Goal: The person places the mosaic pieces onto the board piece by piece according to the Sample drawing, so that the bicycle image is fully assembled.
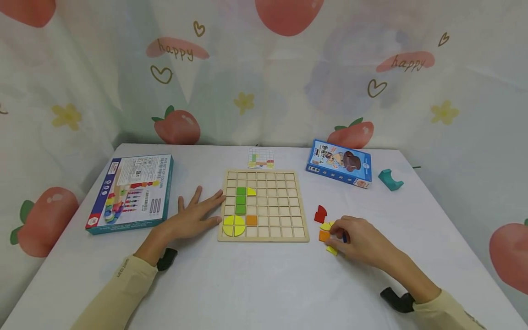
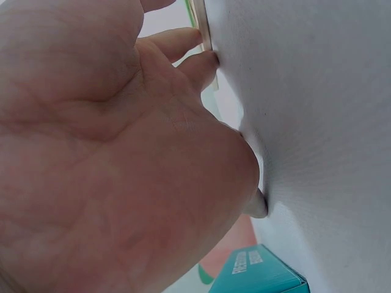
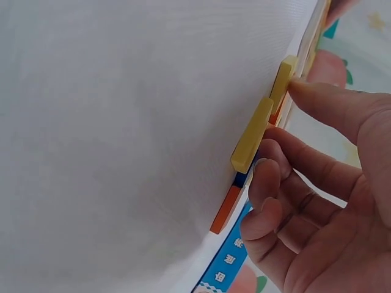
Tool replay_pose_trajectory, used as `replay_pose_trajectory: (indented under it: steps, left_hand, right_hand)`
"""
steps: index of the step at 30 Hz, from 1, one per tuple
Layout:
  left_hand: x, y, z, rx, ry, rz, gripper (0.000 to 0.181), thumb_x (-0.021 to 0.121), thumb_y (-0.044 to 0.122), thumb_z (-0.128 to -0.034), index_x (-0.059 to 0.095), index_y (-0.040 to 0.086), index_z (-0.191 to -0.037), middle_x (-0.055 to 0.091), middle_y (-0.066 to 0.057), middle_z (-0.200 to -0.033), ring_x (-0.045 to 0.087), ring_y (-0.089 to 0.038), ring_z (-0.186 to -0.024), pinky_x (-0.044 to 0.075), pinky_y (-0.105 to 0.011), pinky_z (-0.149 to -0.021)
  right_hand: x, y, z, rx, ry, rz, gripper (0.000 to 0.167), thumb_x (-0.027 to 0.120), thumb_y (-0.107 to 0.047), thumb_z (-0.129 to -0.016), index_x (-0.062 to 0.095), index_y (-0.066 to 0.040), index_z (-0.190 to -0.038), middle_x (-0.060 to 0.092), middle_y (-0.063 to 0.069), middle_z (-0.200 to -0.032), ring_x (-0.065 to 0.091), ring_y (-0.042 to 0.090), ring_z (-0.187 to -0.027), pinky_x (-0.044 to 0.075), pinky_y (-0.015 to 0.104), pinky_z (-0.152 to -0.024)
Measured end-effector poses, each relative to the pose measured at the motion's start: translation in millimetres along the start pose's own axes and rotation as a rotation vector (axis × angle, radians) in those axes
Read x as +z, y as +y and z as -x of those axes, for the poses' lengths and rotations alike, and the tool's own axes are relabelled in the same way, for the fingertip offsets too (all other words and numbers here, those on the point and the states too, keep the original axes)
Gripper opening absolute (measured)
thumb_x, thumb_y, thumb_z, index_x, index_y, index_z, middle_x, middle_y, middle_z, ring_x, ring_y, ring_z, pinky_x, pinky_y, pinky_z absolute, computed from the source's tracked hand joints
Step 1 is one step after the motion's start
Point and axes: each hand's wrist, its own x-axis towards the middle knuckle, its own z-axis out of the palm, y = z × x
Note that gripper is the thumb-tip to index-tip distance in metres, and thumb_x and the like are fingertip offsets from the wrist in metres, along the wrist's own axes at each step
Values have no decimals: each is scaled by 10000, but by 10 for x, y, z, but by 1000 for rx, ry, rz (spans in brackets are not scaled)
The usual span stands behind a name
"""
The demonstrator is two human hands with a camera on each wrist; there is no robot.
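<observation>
A wooden grid board (image 1: pixel 284 239) lies mid-table. On it are several green squares (image 1: pixel 241 200), a yellow quarter-circle piece (image 1: pixel 251 192), a yellow circle (image 1: pixel 233 226) of quarter pieces and an orange square (image 1: pixel 251 220). My left hand (image 1: pixel 191 217) rests with spread fingers, their tips touching the board's left edge. To the right of the board, my right hand (image 1: pixel 359 239) reaches down among loose pieces, thumb and index apart, other fingers curled. The thumb meets a yellow piece (image 3: pixel 282 79); another yellow piece (image 3: pixel 252 137), a blue piece (image 3: pixel 241 179) and an orange piece (image 3: pixel 225 210) are close by. Whether anything is gripped is unclear.
Behind the board lies a pattern card (image 1: pixel 261 158). A large teal-edged box (image 1: pixel 132 192) is at left, a blue box (image 1: pixel 339 162) at back right, with a teal curved block (image 1: pixel 390 179) beside it. Red pieces (image 1: pixel 320 214) lie near the right hand.
</observation>
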Motion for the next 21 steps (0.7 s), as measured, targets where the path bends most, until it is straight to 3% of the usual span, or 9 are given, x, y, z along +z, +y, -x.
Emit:
replay_pose_trajectory:
  steps: [8,21]
  left_hand:
    - [-12,-4,9,4,3,5,705,587,436,-1066,296,280,-1689,177,3,-1799,-187,-469,-1645,-233,-822,-1161]
    - [-9,10,13,1,-4,14,707,595,430,-1063,300,278,-1687,177,2,-1799,-191,-471,-1644,-237,-818,-1162]
  right_hand:
    - [7,-53,-51,-12,11,-4,238,878,-302,-876,782,-149,-1030,624,-81,-826,551,100,-794,492,180,-640]
    - [2,-72,-74,-23,-5,7,256,884,-287,-869,789,-133,-1050,659,-78,-861,570,97,-816,529,188,-689]
